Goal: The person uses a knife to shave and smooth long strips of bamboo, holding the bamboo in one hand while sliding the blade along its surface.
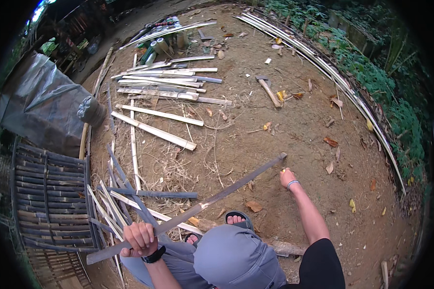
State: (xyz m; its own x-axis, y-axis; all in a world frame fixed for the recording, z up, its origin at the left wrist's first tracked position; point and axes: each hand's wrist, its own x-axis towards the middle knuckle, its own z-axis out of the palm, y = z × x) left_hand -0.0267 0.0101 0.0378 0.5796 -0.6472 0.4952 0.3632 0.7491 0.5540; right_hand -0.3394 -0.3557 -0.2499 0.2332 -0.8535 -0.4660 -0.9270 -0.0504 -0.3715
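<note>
My left hand (141, 239), with a dark watch band at the wrist, is wrapped round a long bamboo strip (236, 184) near its lower left end. The strip slants up to the right across the ground, dark-faced with a pale nick near its middle. Just below its far end is my right hand (289, 179), closed, with a bracelet at the wrist. A small yellow bit shows at its fingers; what they hold, if anything, is hidden. The right hand looks apart from the strip. Split bamboo strips (128, 204) lie criss-crossed beyond my left hand.
More pale strips (154, 130) lie at the far left, near bamboo tubes (162, 45). A wooden-handled tool (270, 92) rests on the dirt. A slatted bamboo rack (53, 192) and a plastic sheet (43, 106) stand left. Long poles (342, 86) edge the right side. A log (287, 248) lies near my feet.
</note>
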